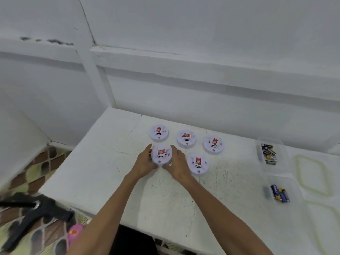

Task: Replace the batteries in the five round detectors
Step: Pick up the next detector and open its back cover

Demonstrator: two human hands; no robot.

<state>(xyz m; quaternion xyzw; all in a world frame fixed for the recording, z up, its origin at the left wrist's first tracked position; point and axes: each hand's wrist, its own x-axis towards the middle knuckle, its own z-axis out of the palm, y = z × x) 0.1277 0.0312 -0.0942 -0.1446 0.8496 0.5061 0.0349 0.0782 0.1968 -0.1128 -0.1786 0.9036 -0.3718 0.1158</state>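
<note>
Several round white detectors with red labels lie on the white table (110, 181). My left hand (144, 162) and my right hand (177, 163) grip the front left detector (161, 154) from both sides. Three detectors form a back row: one at the left (158, 133), one in the middle (186, 138) and one at the right (213, 144). Another detector (198, 163) lies just right of my right hand. A clear tray (260, 153) with dark batteries and a second clear tray (294, 186) with blue batteries sit at the right.
Two pale green tray lids (312, 173) lie at the far right of the table. A white wall with a ledge rises close behind the table. A black tripod (36, 210) stands on the patterned floor at the lower left.
</note>
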